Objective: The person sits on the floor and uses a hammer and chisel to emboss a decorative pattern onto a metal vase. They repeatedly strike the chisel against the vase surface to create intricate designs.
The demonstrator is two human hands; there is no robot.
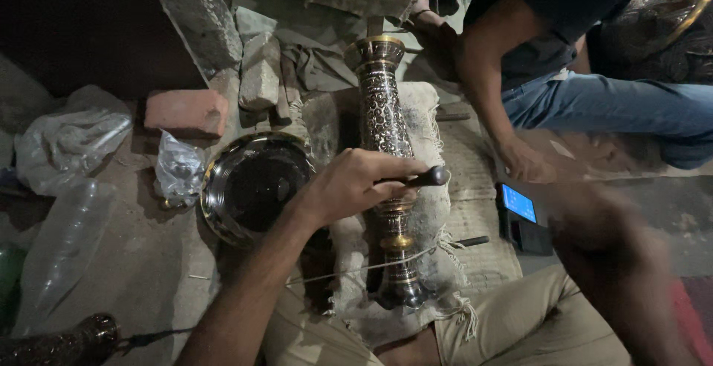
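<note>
A tall engraved dark-and-brass metal vase (386, 165) lies on a frayed burlap cushion (431, 210), a round dark metal dish (252, 184) just beside it. The left hand (353, 184) has fingers clamped on a dark-handled tool (423, 179) over the vase. The right hand (601, 232) is blurred, its fingers impossible to tell; a co-worker's hand (523, 159) and a dark phone with a blue screen (520, 214) sit near.

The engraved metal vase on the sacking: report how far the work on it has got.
Done: fine patterning already covers the upper body of the tall engraved brass vase lying on the pale sackcloth pad. In hand: the left hand grips a dark slim tool over the narrow stem. The right hand is motion-blurred and apart from the vase. Left: the lower stem and base look plainer, though the dim light makes that uncertain.
</note>
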